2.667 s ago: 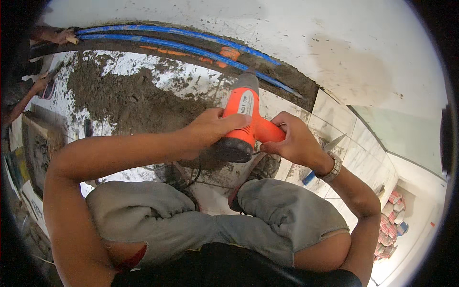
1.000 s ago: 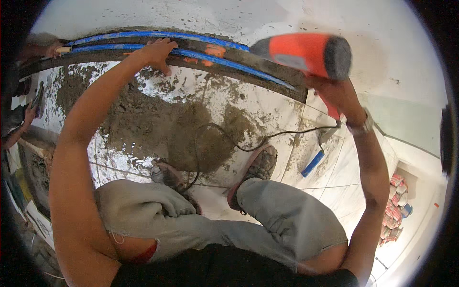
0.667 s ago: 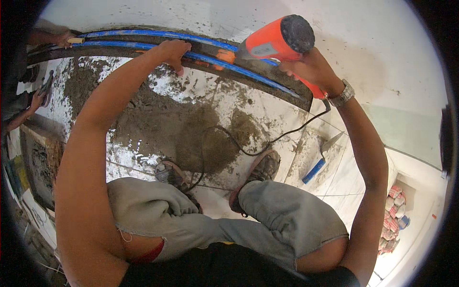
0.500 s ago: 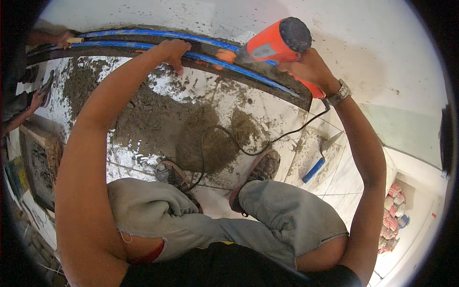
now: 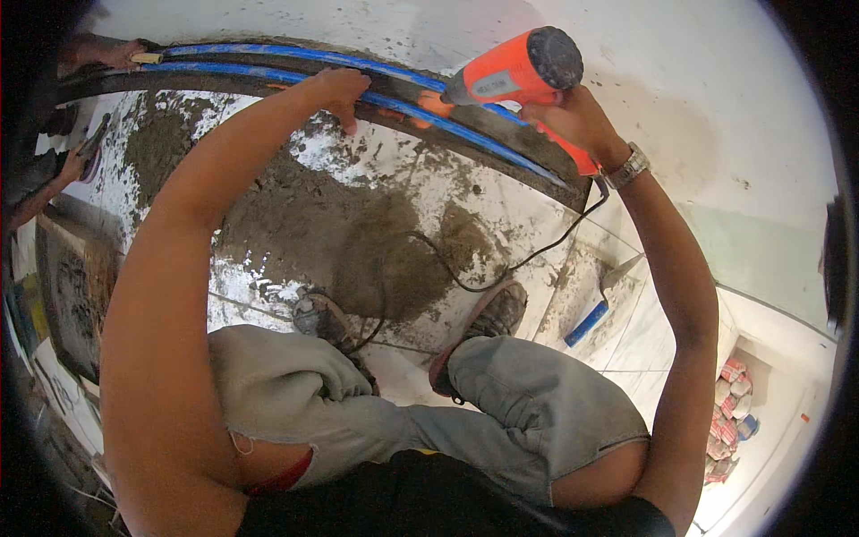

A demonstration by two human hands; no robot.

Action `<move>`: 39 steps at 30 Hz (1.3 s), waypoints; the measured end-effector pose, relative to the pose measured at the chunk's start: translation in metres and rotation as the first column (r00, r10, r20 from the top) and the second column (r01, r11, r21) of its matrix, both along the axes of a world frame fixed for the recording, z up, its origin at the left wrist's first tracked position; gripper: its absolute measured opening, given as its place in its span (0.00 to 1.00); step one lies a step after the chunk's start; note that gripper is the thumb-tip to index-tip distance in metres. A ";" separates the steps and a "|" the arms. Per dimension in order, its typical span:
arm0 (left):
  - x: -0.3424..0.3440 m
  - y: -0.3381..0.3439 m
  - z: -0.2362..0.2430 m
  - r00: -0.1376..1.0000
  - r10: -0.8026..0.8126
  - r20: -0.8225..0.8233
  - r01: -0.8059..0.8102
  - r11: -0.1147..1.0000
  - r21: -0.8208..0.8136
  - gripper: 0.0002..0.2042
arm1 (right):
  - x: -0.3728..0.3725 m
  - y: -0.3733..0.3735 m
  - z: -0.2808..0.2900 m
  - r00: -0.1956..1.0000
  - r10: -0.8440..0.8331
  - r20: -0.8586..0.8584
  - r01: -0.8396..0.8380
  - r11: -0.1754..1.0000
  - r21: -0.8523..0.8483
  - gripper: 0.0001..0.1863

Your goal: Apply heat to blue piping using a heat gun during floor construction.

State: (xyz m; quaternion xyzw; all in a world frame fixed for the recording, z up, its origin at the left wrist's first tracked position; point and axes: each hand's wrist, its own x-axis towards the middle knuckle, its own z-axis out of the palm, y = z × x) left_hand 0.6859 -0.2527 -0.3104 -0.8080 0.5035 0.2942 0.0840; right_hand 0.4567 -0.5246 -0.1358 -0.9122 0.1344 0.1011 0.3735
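Tiling of pale, veined slabs, partly covered by grey-brown mortar, meets a white wall, along whose foot runs a dark, curved channel. In it lie an upper long blue pipe and a lower long blue pipe, both seemingly plastic. Over the upper one sits an orange-red hot-air gun with a black rear cap, its nozzle aimed leftward; whether it touches the pipe cannot be told. If it is running, heat dwelling on one spot could soften or scorch the pipe, or hot air could reach the left hand, roughly in the nozzle's line. The thin black power cord, looping near the shoes, might snag and tug the tool aside. The right hand is wrapped around the gun's grip. The left lies across the lower pipe, thumb parted from loosely bent fingers; whether it clasps that pipe cannot be made out.
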 end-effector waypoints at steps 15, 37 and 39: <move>0.009 0.002 -0.010 0.998 -0.019 0.060 0.016 0.999 0.050 0.42 | 0.011 -0.001 -0.012 0.997 0.065 0.030 -0.062 0.993 -0.097 0.16; -0.003 0.002 0.002 0.999 0.035 0.032 -0.034 0.999 -0.037 0.40 | 0.004 -0.004 -0.003 0.997 0.079 -0.015 -0.080 0.996 -0.046 0.21; -0.002 0.004 0.000 0.999 0.013 0.035 -0.012 1.000 -0.020 0.41 | 0.002 -0.002 -0.004 0.998 0.064 -0.022 -0.066 0.994 -0.091 0.21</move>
